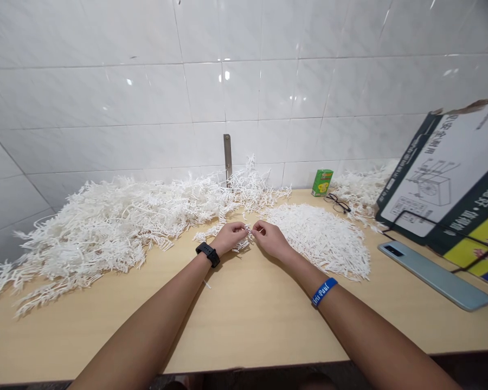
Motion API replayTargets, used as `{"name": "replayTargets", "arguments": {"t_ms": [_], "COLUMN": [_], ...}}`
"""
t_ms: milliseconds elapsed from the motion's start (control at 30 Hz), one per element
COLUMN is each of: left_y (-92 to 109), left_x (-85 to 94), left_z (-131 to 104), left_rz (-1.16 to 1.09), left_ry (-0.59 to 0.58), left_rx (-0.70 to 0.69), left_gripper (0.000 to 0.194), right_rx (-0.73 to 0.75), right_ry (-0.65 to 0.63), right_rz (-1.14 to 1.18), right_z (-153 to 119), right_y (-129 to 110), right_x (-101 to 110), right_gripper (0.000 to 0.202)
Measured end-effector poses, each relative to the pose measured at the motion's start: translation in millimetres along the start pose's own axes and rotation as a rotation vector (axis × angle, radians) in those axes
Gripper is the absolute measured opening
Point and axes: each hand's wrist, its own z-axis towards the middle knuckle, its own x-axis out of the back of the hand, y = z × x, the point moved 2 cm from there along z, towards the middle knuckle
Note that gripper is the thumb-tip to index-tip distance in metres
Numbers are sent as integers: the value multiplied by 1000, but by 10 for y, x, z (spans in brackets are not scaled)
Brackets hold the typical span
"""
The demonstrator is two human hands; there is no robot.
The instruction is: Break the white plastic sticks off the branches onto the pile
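Observation:
Over the middle of the table, my left hand (228,237) pinches a small white branched plastic piece (248,230) between thumb and fingers. Close on its right, my right hand (271,239) is closed in a pinch at the edge of that same piece; the exact contact is too small to make out. More white branched plastic (241,246) lies on the table just under my hands. To the left spreads a big tangled heap of white branched plastic sprues (114,222). Beside my right hand is a flat pile of short loose white pieces (321,235).
A green box (322,182) and folded eyeglasses (337,203) stand behind the loose pile. On the right are a phone (435,275), a leaning printed cardboard box (439,179) and another white heap (364,184). A metal strip (228,157) rises against the tiled wall (244,86).

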Motion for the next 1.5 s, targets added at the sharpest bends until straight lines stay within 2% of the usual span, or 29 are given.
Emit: {"name": "replayTargets", "arguments": {"t_ms": [333,567,633,800,833,900,1033,1100,1167,1333,1400,1500], "left_y": [-54,-83,-110,-216,-229,-235,-182,-145,-109,-46,-42,-55], "left_x": [16,-10,12,203,234,257,192,151,121,69,51,28], "left_z": [30,45,56,92,95,95,69,53,39,18,15,17], "left_rz": [-21,21,35,44,40,32,20,16,11,2,5,6], "left_ry": [-2,77,123,344,360,350,251,207,169,72,44,10], "left_rx": [-8,3,17,72,79,83,69,60,47,2,-5,-5], "left_gripper": [24,24,20,15,17,20,23,23,23,25,25,25], "right_rx": [3,72,78,166,165,115,-26,-52,-42,58,61,28], "right_ry": [-31,-14,-20,-152,-128,7,401,477,419,54,-8,-18], "right_rz": [-39,-86,-64,64,61,37,-91,-133,-109,-43,-53,-90], "right_z": [-22,-13,-45,-159,-159,-123,-14,12,19,1,1,7], "right_y": [-47,-98,-138,-277,-274,-210,20,79,72,-62,-73,-53], "right_x": [2,11,-7,-122,-124,-72,200,301,306,38,-31,-38], "right_gripper": [21,20,19,18,18,20,11,4,8,18,18,18]}}
